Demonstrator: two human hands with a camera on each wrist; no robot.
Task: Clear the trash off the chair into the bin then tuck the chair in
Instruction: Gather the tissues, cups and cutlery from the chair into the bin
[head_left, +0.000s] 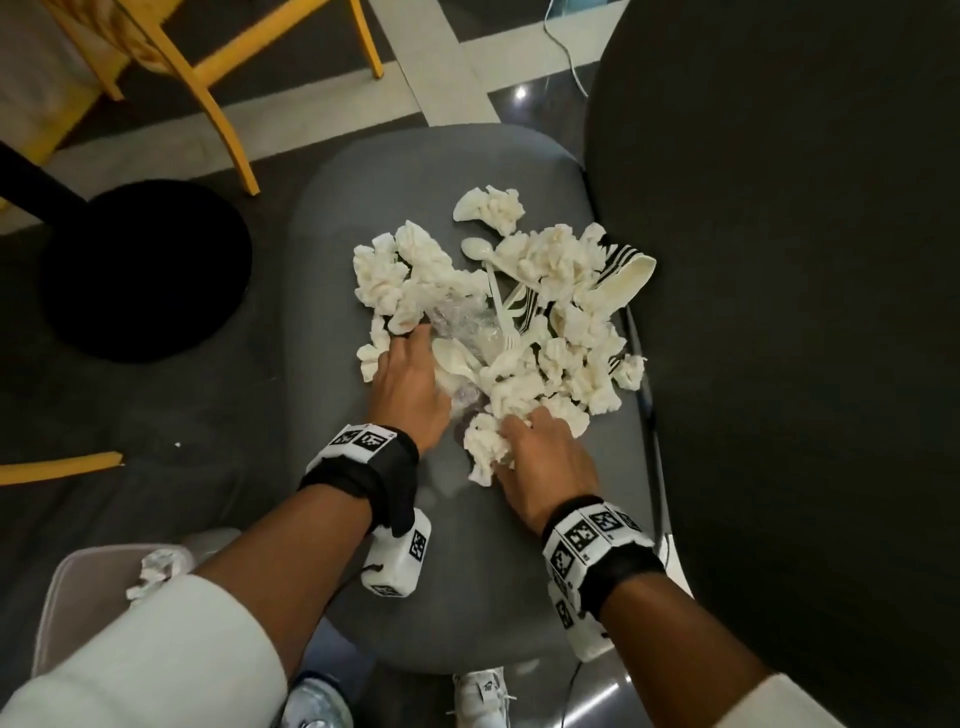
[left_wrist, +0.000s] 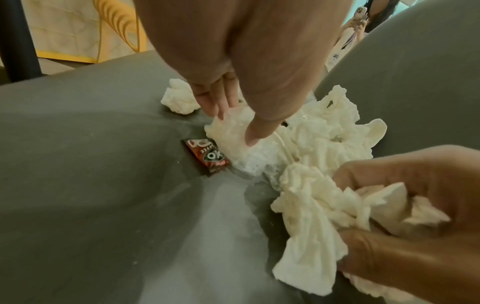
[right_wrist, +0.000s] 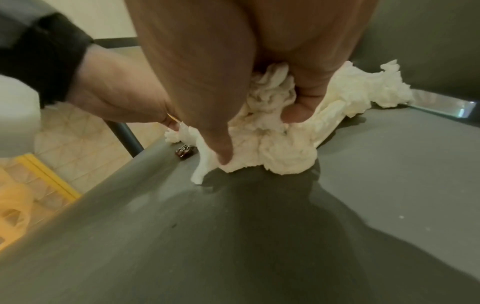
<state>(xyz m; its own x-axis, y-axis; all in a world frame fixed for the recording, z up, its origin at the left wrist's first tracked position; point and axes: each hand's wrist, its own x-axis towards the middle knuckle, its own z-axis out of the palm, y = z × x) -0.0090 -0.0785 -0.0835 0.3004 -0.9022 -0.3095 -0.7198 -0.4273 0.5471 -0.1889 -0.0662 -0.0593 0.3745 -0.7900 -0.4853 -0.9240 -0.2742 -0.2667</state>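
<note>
Mid-frame on the chair (head_left: 363, 218), the right hand (head_left: 540, 467) clenches tissues (head_left: 561, 270) and the left hand (head_left: 410, 384) pinches more, seemingly gathering handfuls for the lower-left bin (head_left: 62, 597).

The chair seat (head_left: 457, 613) lies bare on its near half and along its left edge, leaving open room toward the bin (head_left: 57, 608) at lower left. The trash pile (head_left: 519, 301) fills the middle and far right, and the dark round counter (head_left: 779, 312) closes off the right side.

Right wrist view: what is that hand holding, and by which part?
The right hand clutches a crumpled napkin by its bunched middle, fingers curled into it.
</note>
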